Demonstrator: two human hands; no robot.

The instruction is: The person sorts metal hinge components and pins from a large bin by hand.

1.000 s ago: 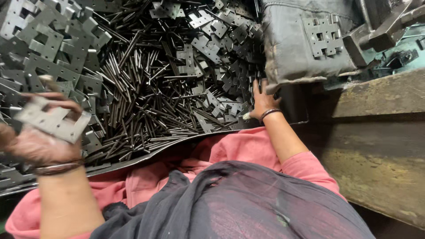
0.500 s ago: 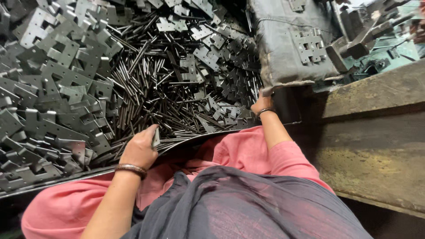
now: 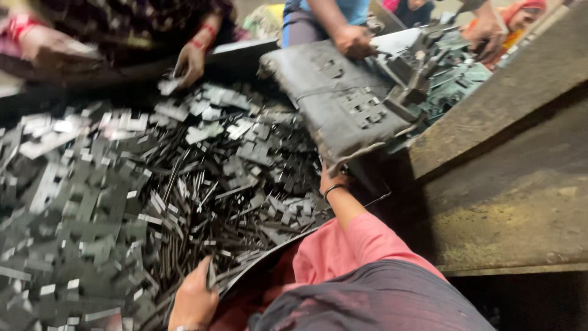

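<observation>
Heaped across a low, dark work surface (image 3: 367,190) lies a mass of small metal parts: flat stamped plates (image 3: 73,202) to the left of the pile's middle and thin rods (image 3: 202,202) running through the middle itself. The loose heap suggests bulk stock laid out for sorting by several people at once.

The left hand (image 3: 195,300) sits at the near edge of the pile, on a curved dark sheet (image 3: 269,257) that borders the heap on the person's side. Its fingers are curled round the sheet's rim with a thin metal piece (image 3: 211,274) between them; the grip looks closed, apparently to steady the edge. Blur prevents a firmer reading.

The right hand (image 3: 331,178), with a dark bangle at the wrist, reaches to the far right of the pile, under the lower corner of a grey sack (image 3: 343,104) that slumps onto the heap. Its fingers are hidden by the sack and the shadow; whether they are open or closed on anything cannot be told.

Beyond the pile, a co-worker's hand (image 3: 190,61) picks at plates on the far side, and another co-worker's hand (image 3: 352,41) rests on the sack's top. A worn wooden plank (image 3: 508,86) slopes away to the right of the sack.
</observation>
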